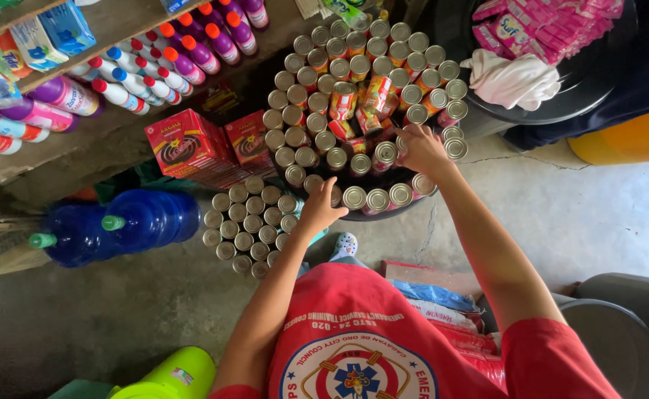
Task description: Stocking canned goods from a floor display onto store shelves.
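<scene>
A big round black basin [413,210] sits on the grey floor [583,214], and it is full of small tin cans [339,111] standing up in rings, with a few cans lying on their sides in the middle. Behind the basin, on its right, is a second black tub [583,89] with pink packets [546,26] and a white cloth [513,80] in it. To the left of the basin lie two big blue bottles [117,225] with green caps, flat on the floor. Just left of the basin stand red boxes [191,148], and above them a wooden shelf [110,22] holds white and purple bottles. Right in front of the basin, on its left, is a small bunch of plain silver cans [247,225] standing close together on the floor. The person in the red shirt [383,340] leans over the basin. The right hand [422,150] is at the basin's near right side, fingers bent down on the cans there, but I cannot tell if it grips one. The left hand [320,209] is at the basin's near rim, fingers spread a little and touching the can tops, not closed around any can.
</scene>
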